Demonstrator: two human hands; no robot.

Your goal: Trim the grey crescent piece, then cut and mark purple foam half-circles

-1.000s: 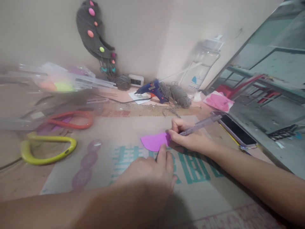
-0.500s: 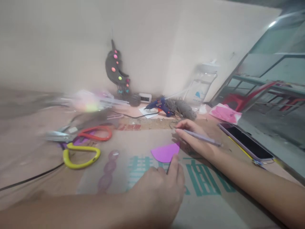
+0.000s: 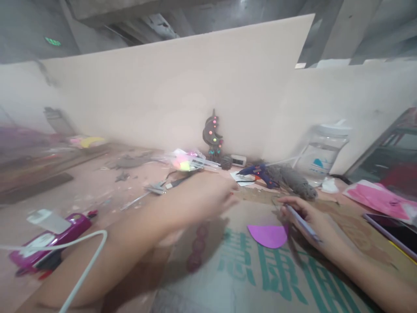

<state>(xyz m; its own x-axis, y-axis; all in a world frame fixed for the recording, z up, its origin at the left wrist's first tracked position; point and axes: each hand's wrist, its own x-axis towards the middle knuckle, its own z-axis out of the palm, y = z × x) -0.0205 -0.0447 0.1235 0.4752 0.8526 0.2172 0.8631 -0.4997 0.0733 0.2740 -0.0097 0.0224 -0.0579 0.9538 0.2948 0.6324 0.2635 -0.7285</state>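
Purple half-circle (image 3: 269, 237) lies just left of my right grip (image 3: 314, 220), which holds a pen (image 3: 301, 222).
On my feed, the piece sits flat on the printed sheet (image 3: 205, 291), clear of my left grip (image 3: 217, 192), blurred and farther left; whether that one is wide or narrow, I cannot tell.

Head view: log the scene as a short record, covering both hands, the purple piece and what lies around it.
Left hand: blurred, near the cardboard's far edge; grip unclear
Right hand: holds a pen
Purple piece: half-round, flat on the cardboard, straight edge facing away from the person
Behind: blue glue gun, gray yarn, clear bottle
Far right: phone, pink packet
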